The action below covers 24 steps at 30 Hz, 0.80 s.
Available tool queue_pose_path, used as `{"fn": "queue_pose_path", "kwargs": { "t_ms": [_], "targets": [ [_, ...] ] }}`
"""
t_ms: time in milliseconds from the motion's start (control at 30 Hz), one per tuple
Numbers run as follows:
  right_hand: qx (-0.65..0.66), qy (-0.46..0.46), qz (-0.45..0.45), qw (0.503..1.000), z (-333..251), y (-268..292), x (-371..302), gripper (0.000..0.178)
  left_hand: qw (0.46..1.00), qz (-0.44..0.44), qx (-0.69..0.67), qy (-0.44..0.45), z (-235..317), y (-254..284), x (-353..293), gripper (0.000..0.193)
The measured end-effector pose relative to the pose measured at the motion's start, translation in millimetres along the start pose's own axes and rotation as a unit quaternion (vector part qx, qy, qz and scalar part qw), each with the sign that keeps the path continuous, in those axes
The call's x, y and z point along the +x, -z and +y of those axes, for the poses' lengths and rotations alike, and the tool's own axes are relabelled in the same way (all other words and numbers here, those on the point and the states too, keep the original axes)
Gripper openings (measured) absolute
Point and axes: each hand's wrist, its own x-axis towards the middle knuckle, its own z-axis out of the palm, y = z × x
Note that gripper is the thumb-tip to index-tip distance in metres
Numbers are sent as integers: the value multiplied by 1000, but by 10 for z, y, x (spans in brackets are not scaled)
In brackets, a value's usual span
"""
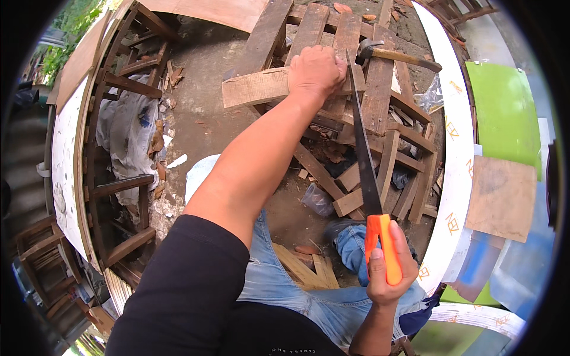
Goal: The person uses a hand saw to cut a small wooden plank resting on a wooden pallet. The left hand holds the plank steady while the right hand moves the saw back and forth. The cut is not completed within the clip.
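Note:
A hand saw (363, 148) with a long dark blade and an orange-yellow handle runs from low right up to the wood. My right hand (392, 267) is closed around its handle. The blade's far end lies against a short wooden plank (258, 88), just right of my left hand (316, 70). That hand is closed over the plank and presses it on a pallet-like stack of boards (312, 29). Its fingertips are partly hidden from me. Close beyond the blade, a hammer (395, 56) with a wooden handle rests on the boards.
Loose wood offcuts (386, 166) and a crumpled clear plastic bag (319, 199) lie below the stack. At left stands a wooden frame (127, 83) beside a grey-white cloth (127, 133). A white curved panel edge (454, 148) borders the right, with green sheet (504, 107) beyond.

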Motion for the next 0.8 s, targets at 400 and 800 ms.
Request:
{"fn": "queue_pose_path", "kwargs": {
  "t_ms": [400, 800],
  "targets": [
    [40, 40, 47, 997, 0, -198, 10, 49, 999, -43, 6, -12, 24, 88, -165, 35],
    [50, 72, 67, 994, 109, -386, 121, 49, 999, -38, 3, 8, 49, 99, -138, 35]
  ]
}}
